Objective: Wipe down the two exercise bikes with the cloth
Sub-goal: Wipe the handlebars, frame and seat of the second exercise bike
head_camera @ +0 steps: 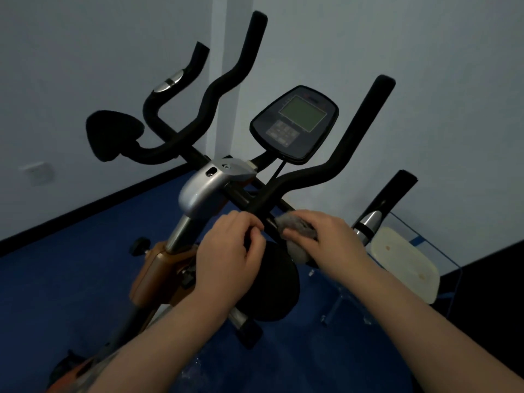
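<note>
Head view: wiping seems mid-course on one bike [198, 191]; a second bike isn't clearly in view. The right hand [326, 239] pinches the fuzzy grey cloth [297, 228] against the matte black foam handlebar [312, 177]. The left hand [226, 251] curls round the bar beside it. The stem housing is smooth silver.

Handlebars [226, 78] wore matt black foam. The clamp cover [198, 191] was smooth silver metal or plastic; the console [295, 123] glossy plastic; the cloth [297, 225] fuzzy grey.
</note>
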`<state>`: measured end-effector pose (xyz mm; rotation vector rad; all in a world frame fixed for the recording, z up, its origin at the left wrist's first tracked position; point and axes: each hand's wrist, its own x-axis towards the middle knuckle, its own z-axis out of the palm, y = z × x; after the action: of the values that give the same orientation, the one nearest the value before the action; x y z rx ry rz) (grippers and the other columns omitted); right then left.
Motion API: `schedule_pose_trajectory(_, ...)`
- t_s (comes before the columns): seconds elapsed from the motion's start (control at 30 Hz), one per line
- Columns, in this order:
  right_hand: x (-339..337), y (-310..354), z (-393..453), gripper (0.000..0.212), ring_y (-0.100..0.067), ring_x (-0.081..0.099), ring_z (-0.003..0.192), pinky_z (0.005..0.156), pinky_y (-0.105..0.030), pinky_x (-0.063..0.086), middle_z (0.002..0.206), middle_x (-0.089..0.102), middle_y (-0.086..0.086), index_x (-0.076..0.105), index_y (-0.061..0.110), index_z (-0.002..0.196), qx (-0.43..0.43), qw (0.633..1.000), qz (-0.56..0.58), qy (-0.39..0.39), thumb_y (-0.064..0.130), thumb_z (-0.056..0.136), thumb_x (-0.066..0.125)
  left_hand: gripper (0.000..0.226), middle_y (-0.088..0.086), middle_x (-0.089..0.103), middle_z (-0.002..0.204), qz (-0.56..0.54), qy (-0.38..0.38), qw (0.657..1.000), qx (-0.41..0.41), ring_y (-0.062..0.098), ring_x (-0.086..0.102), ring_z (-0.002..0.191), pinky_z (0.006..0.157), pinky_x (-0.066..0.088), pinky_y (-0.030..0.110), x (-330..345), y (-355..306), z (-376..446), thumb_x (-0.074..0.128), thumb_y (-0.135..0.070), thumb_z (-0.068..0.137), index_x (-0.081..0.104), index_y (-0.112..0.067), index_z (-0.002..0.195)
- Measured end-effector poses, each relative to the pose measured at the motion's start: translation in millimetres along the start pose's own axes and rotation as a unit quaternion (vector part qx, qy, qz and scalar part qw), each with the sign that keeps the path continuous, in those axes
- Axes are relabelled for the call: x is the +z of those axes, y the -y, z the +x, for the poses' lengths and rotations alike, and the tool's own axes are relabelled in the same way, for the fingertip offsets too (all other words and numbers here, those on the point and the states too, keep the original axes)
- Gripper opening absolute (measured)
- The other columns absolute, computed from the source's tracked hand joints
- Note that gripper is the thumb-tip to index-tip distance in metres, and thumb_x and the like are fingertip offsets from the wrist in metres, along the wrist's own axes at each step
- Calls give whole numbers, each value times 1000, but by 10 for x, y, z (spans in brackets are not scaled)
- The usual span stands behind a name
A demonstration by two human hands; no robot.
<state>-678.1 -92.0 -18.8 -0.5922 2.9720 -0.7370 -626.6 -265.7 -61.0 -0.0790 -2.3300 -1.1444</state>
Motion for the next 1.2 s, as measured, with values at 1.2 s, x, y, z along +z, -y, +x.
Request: schedule_pose_trajectory(1.2,-117,-31,-78,41,-7,52,108,94,-26,40,119,52,10,52,34,137,-1,997,-24,77,45,98,47,19,-9,55,76,24,-4,1000,9,8,52,72,62,48,35,19,7,0,41,-29,88,59,-23,86)
